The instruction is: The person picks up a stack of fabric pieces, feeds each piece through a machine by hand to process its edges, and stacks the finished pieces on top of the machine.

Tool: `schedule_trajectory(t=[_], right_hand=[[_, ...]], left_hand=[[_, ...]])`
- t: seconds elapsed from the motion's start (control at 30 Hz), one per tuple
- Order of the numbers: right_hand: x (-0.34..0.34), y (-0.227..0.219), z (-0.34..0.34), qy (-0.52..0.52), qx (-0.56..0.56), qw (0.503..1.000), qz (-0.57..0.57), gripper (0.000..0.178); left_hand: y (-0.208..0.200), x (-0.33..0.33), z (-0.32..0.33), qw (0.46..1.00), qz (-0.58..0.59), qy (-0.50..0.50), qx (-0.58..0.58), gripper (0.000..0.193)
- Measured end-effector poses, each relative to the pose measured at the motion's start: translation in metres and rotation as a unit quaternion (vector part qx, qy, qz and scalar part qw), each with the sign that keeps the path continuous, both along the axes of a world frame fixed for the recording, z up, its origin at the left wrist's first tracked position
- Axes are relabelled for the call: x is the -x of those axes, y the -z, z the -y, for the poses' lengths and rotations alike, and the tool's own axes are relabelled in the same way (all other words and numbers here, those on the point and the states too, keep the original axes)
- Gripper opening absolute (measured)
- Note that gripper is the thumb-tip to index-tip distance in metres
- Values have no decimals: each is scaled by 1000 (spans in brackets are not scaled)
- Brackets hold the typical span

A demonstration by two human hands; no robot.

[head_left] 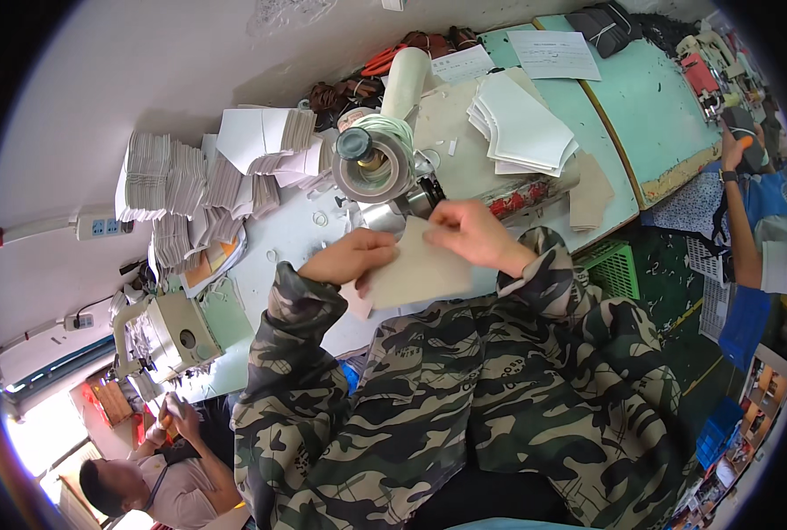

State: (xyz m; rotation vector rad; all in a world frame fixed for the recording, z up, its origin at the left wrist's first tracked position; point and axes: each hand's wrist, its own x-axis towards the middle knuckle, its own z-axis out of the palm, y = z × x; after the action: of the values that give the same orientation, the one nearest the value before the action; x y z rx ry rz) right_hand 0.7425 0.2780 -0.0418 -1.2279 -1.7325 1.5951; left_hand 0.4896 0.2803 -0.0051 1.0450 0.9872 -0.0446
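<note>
A flat beige sheet piece [422,272], cut to shape, is held up in front of my body, slightly blurred by motion. My left hand [349,256] pinches its left edge, while my right hand [477,233] grips its upper edge near the right. Just beyond the sheet stands a machine [380,181] with a round metal head and a dark knob; its working part is partly hidden by my hands. A paler piece [356,302] shows beneath the sheet's left side.
Tall stacks of cut white pieces [172,181] stand at the left of the table. Another white stack [521,124] lies right of the machine. A green crate [612,269] sits below on the right. Co-workers are at a sewing machine [174,331] on the left and at the far right.
</note>
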Motion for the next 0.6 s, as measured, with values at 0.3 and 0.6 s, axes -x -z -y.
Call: schedule_trajectory(t=[0.3,0.6], right_hand=[[-7,-18,-17,-68,-70,992,85,20],[-19,-24,-48,-88,-204,952,209,35]], left_hand=[[47,40,-44,995,-50,-64,-64,18],[-17,-37,-29,941,-161,13,-296,25]])
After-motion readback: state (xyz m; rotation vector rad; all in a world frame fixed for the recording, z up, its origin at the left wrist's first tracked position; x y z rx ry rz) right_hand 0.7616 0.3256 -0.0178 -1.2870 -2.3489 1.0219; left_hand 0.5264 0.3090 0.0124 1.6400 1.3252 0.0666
